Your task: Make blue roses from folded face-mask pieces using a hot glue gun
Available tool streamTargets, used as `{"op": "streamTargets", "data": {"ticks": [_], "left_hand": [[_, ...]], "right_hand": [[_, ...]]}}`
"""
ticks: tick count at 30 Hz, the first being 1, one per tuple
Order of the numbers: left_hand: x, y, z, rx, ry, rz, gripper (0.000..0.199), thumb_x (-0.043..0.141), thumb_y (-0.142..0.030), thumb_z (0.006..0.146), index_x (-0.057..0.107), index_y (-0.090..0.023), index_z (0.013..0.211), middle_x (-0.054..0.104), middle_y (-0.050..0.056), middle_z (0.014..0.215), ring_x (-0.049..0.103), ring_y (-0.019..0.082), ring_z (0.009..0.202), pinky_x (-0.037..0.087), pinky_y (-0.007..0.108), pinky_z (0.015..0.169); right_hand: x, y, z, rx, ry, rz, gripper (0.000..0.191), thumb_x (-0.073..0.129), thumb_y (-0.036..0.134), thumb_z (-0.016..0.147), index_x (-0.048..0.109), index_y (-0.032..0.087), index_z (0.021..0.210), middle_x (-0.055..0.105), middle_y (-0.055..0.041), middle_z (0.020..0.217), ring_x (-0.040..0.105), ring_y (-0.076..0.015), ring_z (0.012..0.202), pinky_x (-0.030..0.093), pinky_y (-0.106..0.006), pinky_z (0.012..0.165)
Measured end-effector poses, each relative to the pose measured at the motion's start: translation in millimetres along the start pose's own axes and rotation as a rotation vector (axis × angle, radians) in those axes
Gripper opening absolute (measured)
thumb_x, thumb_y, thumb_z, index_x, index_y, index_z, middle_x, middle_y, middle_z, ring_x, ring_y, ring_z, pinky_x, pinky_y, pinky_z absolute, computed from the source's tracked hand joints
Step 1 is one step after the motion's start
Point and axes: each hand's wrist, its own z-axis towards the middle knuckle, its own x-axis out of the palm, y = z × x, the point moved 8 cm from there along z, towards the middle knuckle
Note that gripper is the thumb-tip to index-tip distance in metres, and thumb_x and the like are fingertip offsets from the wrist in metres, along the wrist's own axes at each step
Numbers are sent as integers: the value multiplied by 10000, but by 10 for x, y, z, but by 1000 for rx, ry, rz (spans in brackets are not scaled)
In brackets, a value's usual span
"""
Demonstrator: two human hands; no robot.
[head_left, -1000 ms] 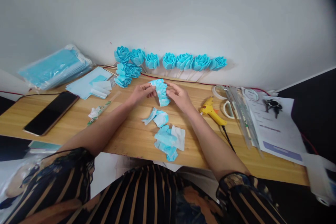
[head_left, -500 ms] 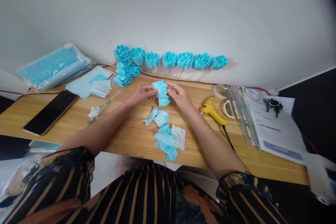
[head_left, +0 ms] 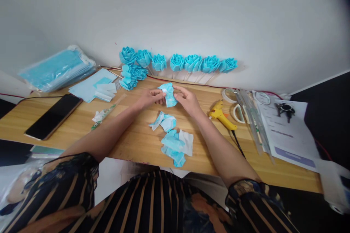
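Between my hands, above the middle of the wooden table [head_left: 131,142], is a piece of pleated light-blue fabric [head_left: 171,100] with white patches. My left hand [head_left: 151,98] pinches its left edge between thumb and fingers. On the opposite side, my right hand [head_left: 187,100] is closed on the right edge, thumb in front. Just below lie a crumpled blue-and-white fabric scrap [head_left: 167,122] and a larger heap of similar scraps [head_left: 173,143]. Blue fabric flowers [head_left: 193,63] on thin sticks lean in a row along the wall, with more flowers [head_left: 132,74] piled at the left.
On the left are a phone [head_left: 53,116], a bag of blue face masks [head_left: 58,67] and flat blue sheets [head_left: 91,85]. To the right lie a yellow glue gun [head_left: 222,115] with its cord, tape rolls [head_left: 238,113], clear glue sticks [head_left: 251,122], a printed paper [head_left: 290,134] and keys [head_left: 284,110].
The pleated fabric has been folded or gathered shorter between my hands, and its lower end has come up. Both hands keep nearly the same place.
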Motion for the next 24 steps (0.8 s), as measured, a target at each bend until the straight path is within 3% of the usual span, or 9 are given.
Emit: {"op": "streamTargets", "data": {"ticks": [3,6,10,13,18,24], "left_hand": [[-24,14,2,-10,-26,-21,484,727,-623,723,660,-145,682,677,39,619,575,108,569,430,231,582],[-64,7,6,-17,-65,-45,457,734,-596,721,655,-149,669,680,38,612,579,112,562,422,235,569],[-131,-25,-1,0,-133,-102,432,712,-566,755,648,-149,665,692,46,651,579,112,568,424,246,578],[-136,-28,-6,5,-138,-112,440,704,-573,770,652,-146,672,689,43,664,575,107,575,429,243,590],[-59,-29,2,-1,-62,-56,565,635,-696,770,665,-138,686,677,54,659,570,109,573,433,242,575],[3,-7,1,-70,0,5,527,718,-664,692,648,-141,696,651,31,650,554,107,590,435,245,597]], "right_hand": [[-14,-1,-3,3,-21,-7,460,582,403,876,654,221,1292,703,9,767,638,-161,697,534,-315,733],[-45,24,3,-36,-52,0,438,546,448,909,674,230,1266,743,-40,1110,689,-200,949,532,-360,904],[-58,67,9,-88,-55,-23,431,548,474,919,682,231,1249,681,-52,1312,612,-227,1219,449,-380,1069],[-47,42,9,-51,-42,-20,450,584,452,897,667,221,1273,721,-55,1218,660,-230,1111,494,-385,1004],[-44,5,2,5,-38,-42,465,594,407,878,653,213,1296,741,-11,823,677,-195,771,543,-368,820],[-40,13,-7,-1,-38,-48,459,590,424,876,655,230,1287,737,2,794,681,-206,800,555,-372,819]]}}
